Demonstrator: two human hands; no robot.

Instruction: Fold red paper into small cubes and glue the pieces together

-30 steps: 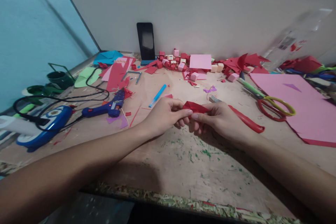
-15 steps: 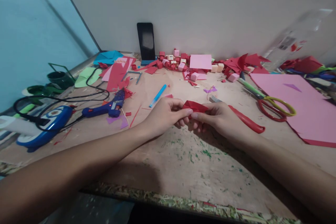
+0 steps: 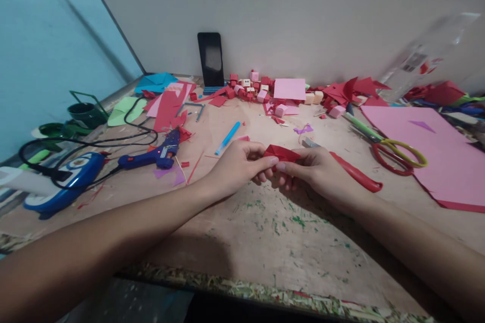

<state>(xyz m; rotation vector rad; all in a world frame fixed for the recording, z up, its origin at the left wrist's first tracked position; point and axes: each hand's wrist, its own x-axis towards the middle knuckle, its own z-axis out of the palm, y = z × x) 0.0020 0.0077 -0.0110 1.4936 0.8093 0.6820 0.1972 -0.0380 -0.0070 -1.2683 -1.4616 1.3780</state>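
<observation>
Between my two hands is a small folded piece of red paper (image 3: 281,153), raised just above the wooden table. My left hand (image 3: 246,164) pinches its left side, thumb in front. On the other side my right hand (image 3: 315,167) grips it, with the two thumb tips nearly meeting at its lower edge. The fingers behind the paper are partly hidden. A red-handled cutter (image 3: 356,172) lies beside my right hand, its near end covered by that hand. Just beyond my left hand rests a blue pen (image 3: 227,138).
A blue glue gun (image 3: 155,155) and its black cord lie left, near a blue power strip (image 3: 71,181). Scissors (image 3: 397,154) rest by pink paper sheets (image 3: 450,161) at right. Small paper cubes (image 3: 261,95), a phone (image 3: 211,59) and a plastic bottle (image 3: 424,58) line the back.
</observation>
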